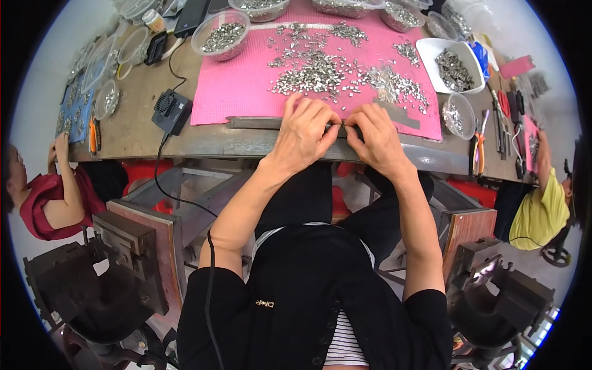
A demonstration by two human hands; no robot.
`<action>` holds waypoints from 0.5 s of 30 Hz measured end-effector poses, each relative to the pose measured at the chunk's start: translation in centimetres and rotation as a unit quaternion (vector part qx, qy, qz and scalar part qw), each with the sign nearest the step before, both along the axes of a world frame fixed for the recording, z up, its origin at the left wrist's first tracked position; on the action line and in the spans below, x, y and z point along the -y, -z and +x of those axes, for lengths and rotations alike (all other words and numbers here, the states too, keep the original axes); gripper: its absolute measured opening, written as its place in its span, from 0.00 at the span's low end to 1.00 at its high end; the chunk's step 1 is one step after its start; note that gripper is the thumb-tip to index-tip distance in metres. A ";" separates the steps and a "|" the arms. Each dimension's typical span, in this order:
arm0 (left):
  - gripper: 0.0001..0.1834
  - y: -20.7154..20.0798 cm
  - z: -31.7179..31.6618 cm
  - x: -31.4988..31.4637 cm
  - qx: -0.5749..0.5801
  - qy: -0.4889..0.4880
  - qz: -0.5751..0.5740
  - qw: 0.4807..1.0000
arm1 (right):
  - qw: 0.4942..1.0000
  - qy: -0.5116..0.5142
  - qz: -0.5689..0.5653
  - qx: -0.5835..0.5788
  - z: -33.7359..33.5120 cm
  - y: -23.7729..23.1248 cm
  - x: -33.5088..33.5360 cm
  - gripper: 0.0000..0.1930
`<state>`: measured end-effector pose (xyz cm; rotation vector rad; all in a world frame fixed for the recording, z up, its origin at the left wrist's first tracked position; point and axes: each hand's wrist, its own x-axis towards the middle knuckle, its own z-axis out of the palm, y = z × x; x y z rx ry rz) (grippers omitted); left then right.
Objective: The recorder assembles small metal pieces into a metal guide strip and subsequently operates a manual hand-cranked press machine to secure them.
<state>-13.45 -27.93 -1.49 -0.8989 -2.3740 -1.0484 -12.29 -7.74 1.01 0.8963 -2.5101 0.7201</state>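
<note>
My left hand [304,134] and my right hand [377,139] meet at the front edge of the bench, fingers curled and tips close together. Each is pinched; whatever small piece lies between the fingertips is too small to make out. Beneath the left hand runs a long grey metal bar [253,123] along the near edge of the pink mat [216,92]. Just beyond the hands, a heap of small shiny metal pieces [311,73] is spread over the mat. To its right lies a pile of thin, silvery pieces [391,83].
A clear tub [196,42] of metal parts stands at the mat's left, a white tray [427,52] at its right. A black boxy device [172,112] trails a cable. Orange-handled pliers [478,151] lie right. Co-workers sit at both sides, one in a red top [46,206].
</note>
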 end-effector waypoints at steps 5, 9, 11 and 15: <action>0.08 -0.1 0.0 0.1 -0.001 0.009 0.001 1.000 | 0.999 0.000 0.022 -0.040 0.3 0.3 0.2 0.09; 0.09 -0.2 -0.7 1.3 0.024 -0.003 0.044 0.999 | 0.999 0.006 -0.043 -0.009 0.4 0.5 -0.2 0.08; 0.15 -0.5 -1.1 2.7 0.013 -0.098 -0.023 0.995 | 0.998 0.011 -0.060 0.005 0.2 0.3 -0.2 0.08; 0.22 -0.3 -1.1 4.5 0.047 -0.173 -0.096 0.979 | 0.996 0.032 -0.075 0.032 -0.8 0.4 0.4 0.07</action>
